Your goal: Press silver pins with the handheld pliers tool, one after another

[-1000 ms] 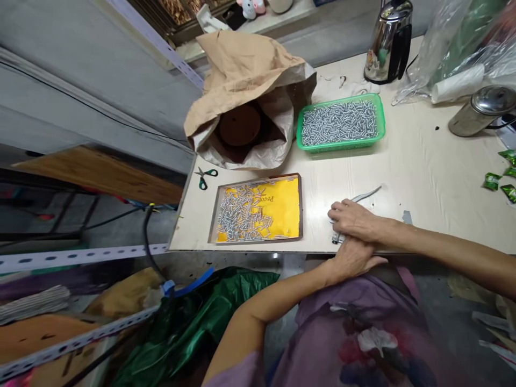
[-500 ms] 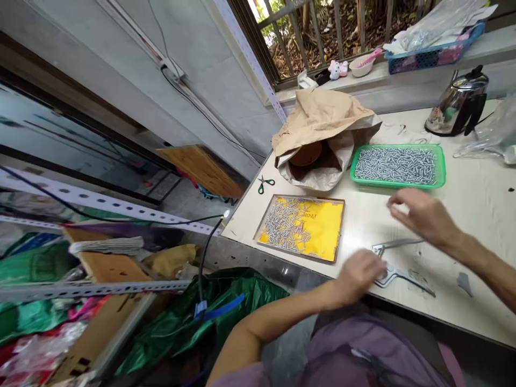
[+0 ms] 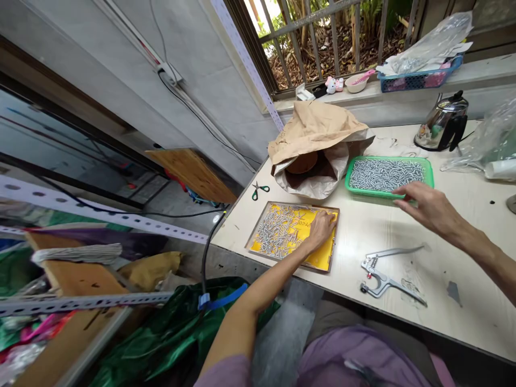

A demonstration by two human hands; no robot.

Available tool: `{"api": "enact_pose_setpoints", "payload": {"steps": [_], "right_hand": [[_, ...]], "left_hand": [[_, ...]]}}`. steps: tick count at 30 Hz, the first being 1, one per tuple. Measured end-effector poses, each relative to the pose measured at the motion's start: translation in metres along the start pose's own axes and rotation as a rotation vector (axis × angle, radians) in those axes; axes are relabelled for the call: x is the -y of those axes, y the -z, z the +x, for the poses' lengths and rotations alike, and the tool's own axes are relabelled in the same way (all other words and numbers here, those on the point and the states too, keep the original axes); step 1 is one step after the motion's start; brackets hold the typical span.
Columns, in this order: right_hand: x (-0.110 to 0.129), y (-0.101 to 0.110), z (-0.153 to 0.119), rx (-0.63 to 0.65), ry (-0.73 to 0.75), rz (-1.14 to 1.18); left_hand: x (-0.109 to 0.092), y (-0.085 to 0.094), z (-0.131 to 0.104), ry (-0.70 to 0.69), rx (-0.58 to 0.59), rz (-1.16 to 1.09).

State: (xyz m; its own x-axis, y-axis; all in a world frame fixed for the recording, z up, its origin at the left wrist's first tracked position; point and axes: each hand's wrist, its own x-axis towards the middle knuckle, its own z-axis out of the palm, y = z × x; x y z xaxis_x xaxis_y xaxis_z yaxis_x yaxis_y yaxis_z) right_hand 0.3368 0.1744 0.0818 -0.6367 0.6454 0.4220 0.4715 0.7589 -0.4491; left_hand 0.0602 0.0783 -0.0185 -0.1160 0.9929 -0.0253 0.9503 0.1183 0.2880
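My left hand (image 3: pixel 321 230) is down in the right part of a shallow tray (image 3: pixel 334 252) lined with yellow, its fingers bent together; anything they grip is hidden. Small silvery metal pins (image 3: pixel 274 234) cover the left of that tray. At the front right edge of a green plastic box (image 3: pixel 430 174) is my right hand (image 3: pixel 429 207), thumb and fingertips slightly apart with nothing visible between them. Short metal pieces (image 3: pixel 385 174) fill the box. Metal hand pliers (image 3: pixel 382 279) with a C-shaped jaw lie on the table between me and the box, untouched.
A brown paper sack (image 3: pixel 318 129) gapes open behind the tray. Small scissors (image 3: pixel 260 190) lie near the table's left edge. A kettle (image 3: pixel 441 121) and clear plastic bags (image 3: pixel 492 140) stand at the back right. A blue basket (image 3: pixel 421 80) is on the sill.
My left hand has left the pliers and moved left and away from me into the tray. My right hand has come up to the box's front edge. The view has shifted slightly.
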Motion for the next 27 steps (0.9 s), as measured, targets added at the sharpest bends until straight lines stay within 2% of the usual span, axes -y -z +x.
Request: {"api": "enact_pose_setpoints", "payload": {"steps": [4,7,11,14,19,27], "right_hand": [[0.007,-0.012,-0.044,0.119,0.012,0.034],[0.017,-0.016,-0.070,0.167,-0.012,0.060],[0.029,-0.014,-0.099,0.181,-0.037,0.088],[0.031,-0.013,-0.117,0.154,-0.068,0.095],[0.030,-0.015,-0.139,0.115,-0.122,0.121],[0.046,-0.029,-0.151,0.178,-0.072,0.059]], "left_hand": [[-0.003,0.002,-0.002,-0.013,0.080,0.002],[-0.004,0.001,-0.005,0.036,0.065,-0.055],[-0.001,0.003,-0.012,0.066,-0.006,-0.105],[0.005,0.013,-0.019,0.039,-0.004,0.002],[0.010,0.028,-0.025,0.041,0.156,0.130],[0.010,0.028,-0.024,0.103,0.137,0.127]]}}
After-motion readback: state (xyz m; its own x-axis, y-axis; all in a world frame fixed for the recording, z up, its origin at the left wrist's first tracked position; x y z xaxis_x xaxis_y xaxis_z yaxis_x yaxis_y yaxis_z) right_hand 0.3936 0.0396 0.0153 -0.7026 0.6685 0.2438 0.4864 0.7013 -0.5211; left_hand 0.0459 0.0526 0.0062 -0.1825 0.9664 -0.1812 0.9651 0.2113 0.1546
